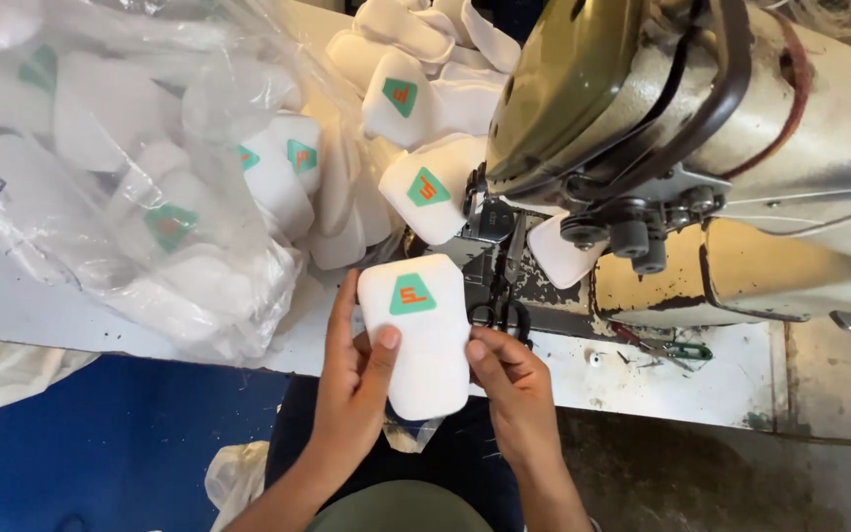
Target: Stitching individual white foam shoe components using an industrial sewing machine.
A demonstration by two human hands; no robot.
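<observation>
Hands, left (352,379) and right (509,379), both grip white padded piece (416,340) beside sewing machine (701,128).

A clear plastic bag (100,167) lies on the desk's (41,305) left part, full of white padded pieces. Each piece bears a green trapezoid label with an orange mark: one (412,295) in front, others (427,187) near the sewing machine (662,128).

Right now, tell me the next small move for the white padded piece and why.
Probably snip with the scissors: both hands, left and right, hold the white padded piece just off the sewing machine, and the right hand grips the scissors at its edge.
</observation>
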